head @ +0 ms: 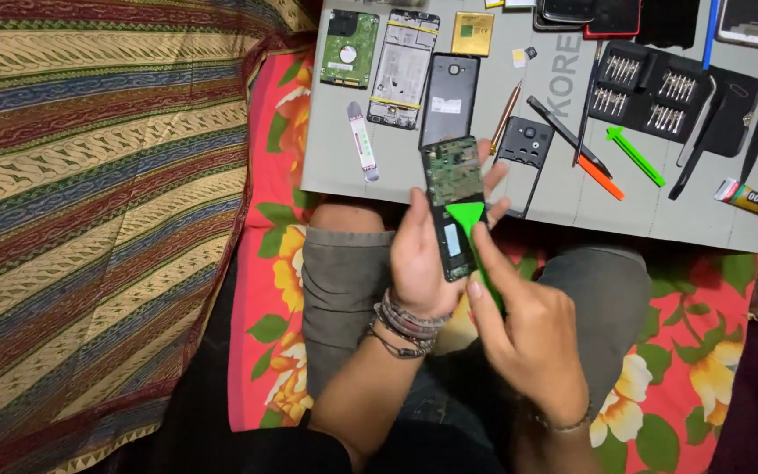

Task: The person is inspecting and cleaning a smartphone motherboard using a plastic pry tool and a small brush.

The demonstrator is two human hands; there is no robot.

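**Opened phone held over the lap, green pry tool against it**

Two hands work just above the lap, in front of the near edge of the grey mat [449, 189]; the right hand [532, 338] has its fingers closed round one green pry tool [468, 219], forefinger stretched along the shaft, the wide triangular tip lying on the phone; the left hand [423, 259], with several bands at the wrist, has its fingers curled round one opened phone [452, 206], thumb on one long edge, fingertips showing past the other.

The phone's long axis runs nearly straight away from the body, top end toward the mat, tilted slightly left; its back is off, so a green circuit board shows in the upper half and a dark frame with a pale label below.

Farther off, on the mat: one hard drive [349, 48], one stripped phone frame [403, 66], one dark back cover [449, 98], one gold battery [472, 33], one black camera frame [524, 162], a second green pry tool [633, 156], one orange tool [600, 175], one open bit case [651, 88] and one glue tube [756, 202].
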